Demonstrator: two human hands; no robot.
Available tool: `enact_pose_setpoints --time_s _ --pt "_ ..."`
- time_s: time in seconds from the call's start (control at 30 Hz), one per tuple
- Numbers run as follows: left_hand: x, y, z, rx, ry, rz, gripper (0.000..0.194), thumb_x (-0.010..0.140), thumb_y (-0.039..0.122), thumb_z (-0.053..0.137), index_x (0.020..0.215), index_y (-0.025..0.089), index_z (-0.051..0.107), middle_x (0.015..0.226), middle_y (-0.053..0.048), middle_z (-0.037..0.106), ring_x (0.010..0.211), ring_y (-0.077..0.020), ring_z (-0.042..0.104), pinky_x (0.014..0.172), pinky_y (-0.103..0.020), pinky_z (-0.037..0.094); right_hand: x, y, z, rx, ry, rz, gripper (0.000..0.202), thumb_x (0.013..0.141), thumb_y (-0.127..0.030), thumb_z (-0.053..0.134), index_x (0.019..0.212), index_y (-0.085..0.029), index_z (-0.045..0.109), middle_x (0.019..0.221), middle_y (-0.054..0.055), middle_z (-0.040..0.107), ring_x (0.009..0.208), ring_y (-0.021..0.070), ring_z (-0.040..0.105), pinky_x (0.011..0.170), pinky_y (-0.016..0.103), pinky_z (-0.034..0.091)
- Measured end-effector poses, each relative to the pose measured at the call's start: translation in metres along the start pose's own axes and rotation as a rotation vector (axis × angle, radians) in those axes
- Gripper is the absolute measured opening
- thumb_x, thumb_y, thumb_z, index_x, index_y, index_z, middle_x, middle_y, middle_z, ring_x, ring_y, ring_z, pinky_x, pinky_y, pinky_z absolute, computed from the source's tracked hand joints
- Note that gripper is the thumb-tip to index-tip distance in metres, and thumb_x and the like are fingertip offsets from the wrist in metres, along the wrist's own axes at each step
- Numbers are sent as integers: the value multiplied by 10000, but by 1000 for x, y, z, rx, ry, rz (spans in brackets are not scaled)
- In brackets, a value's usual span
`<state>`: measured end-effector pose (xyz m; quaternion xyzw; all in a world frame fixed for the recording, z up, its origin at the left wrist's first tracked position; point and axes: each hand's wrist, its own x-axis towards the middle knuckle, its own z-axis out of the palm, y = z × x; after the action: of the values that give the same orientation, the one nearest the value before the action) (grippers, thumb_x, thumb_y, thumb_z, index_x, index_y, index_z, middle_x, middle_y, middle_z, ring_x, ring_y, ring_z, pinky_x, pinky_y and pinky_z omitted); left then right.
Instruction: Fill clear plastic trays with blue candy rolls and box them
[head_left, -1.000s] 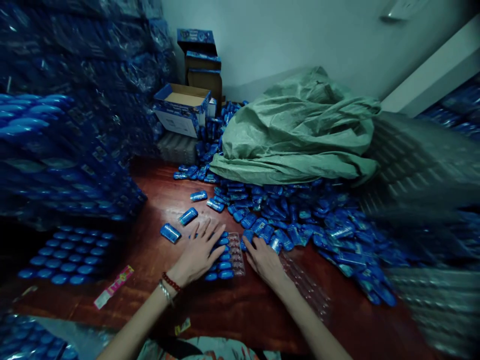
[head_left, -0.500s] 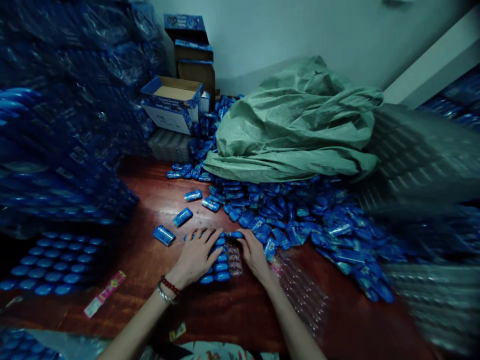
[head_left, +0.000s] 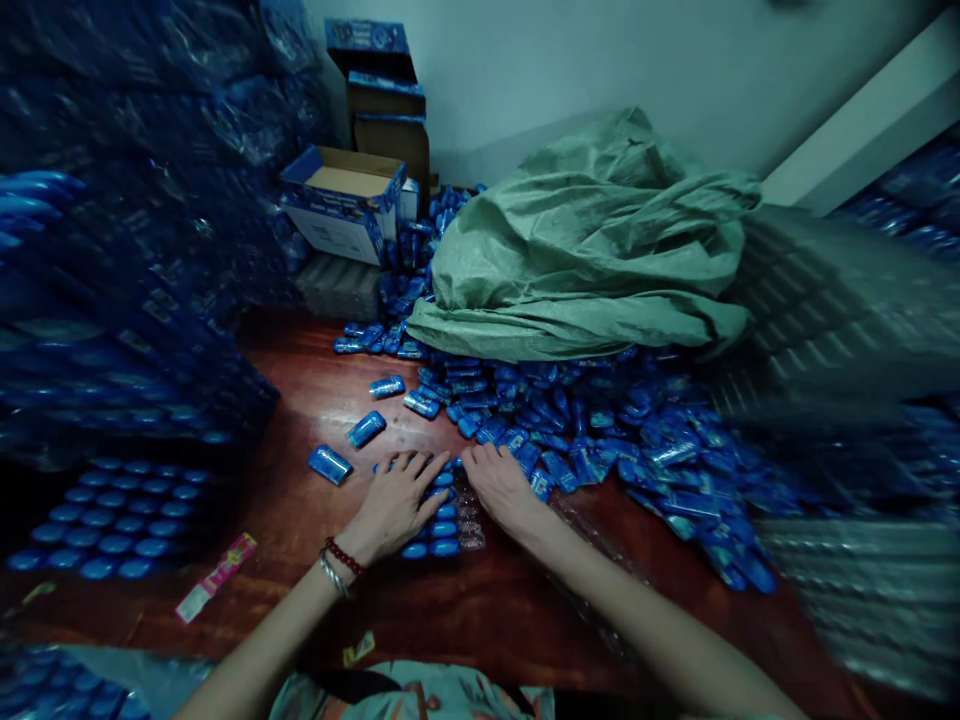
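A clear plastic tray (head_left: 470,520) lies on the red-brown tabletop, its left columns filled with small blue packs (head_left: 444,529) and its right column showing bare. My left hand (head_left: 401,500), with two bracelets at the wrist, rests palm down over the filled part, fingers spread. At the tray's far right corner is my right hand (head_left: 501,487), its fingers close together over a blue pack that is mostly hidden beneath them. Whether they grip it is hard to see.
Loose blue packs (head_left: 547,410) are heaped beyond my hands, partly under a green sheet (head_left: 592,260). A filled tray (head_left: 112,520) and a pink strip (head_left: 217,578) are on the left. Clear trays (head_left: 862,590) lie right. An open box (head_left: 341,205) stands behind.
My right hand has turned flatter over the tray's far edge, its forearm swinging out to the right. My left hand has stayed over the tray. The view has shifted slightly.
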<state>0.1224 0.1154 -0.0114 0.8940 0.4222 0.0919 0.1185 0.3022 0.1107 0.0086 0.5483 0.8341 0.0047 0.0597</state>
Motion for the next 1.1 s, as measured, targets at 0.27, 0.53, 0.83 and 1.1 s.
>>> enact_pose_setpoints --time_s 0.27,0.53,0.83,1.1 --pt "-43 -76 -12 -110 477 -644 426 885 445 374 1152 147 521 1078 -150 565 1016 -282 525 874 -443 406 -97 48 34 506 265 618 368 925 -313 313 1147 -176 573 1073 99 640 954 205 588 825 336 431" --pt "-42 -121 -8 -274 98 -672 481 612 514 628 896 134 547 872 -71 542 820 -240 558 734 -340 464 -116 41 43 343 74 561 406 851 -332 506 1246 -243 486 1197 113 523 1059 260 503 817 398 425" --pt "-93 -64 -25 -583 436 -610 336 743 463 571 918 191 481 841 -14 593 780 -171 590 714 -289 493 -81 60 51 355 64 621 480 851 -389 479 1276 -184 396 1186 131 457 976 262 563 736 359 465" --pt "-73 -38 -3 -495 416 -256 161 876 228 438 986 178 545 953 -57 598 891 -158 587 802 -295 498 -81 56 59 386 -1 510 409 845 -373 469 1215 -200 445 1108 112 533 989 258 562 770 366 459"
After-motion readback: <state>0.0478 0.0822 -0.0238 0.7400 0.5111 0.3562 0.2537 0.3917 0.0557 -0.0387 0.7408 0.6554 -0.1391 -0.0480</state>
